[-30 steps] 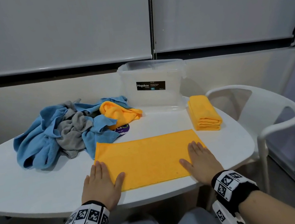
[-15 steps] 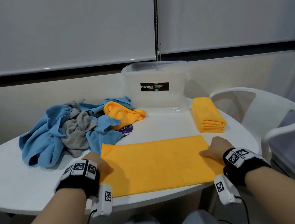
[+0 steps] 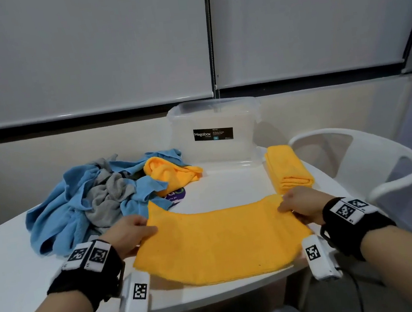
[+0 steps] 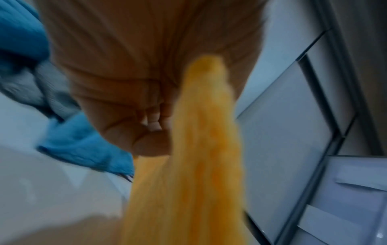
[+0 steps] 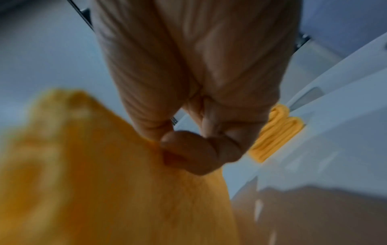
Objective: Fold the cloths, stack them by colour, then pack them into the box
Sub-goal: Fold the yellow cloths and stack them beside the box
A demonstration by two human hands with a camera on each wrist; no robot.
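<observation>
Left hand (image 3: 128,232): it pinches the far left corner of the orange cloth (image 3: 217,244); in the left wrist view the fingers are curled on the cloth edge.
Right hand (image 3: 302,205): it pinches the far right corner of the same cloth, thumb against the curled fingers in the right wrist view.
Orange cloth: its near part lies flat at the front of the table (image 3: 10,276); both far corners are lifted, and the far edge hangs lower between them.
Folded pile (image 3: 287,168): orange cloths, folded, on the table right of the box (image 3: 214,130), just beyond the right hand.
Loose heap (image 3: 81,202): blue and grey cloths with one crumpled orange cloth, left of the box.
Box: clear plastic, at the back of the table, no lid on it.
Chair (image 3: 374,158): white, to the right of the table.
</observation>
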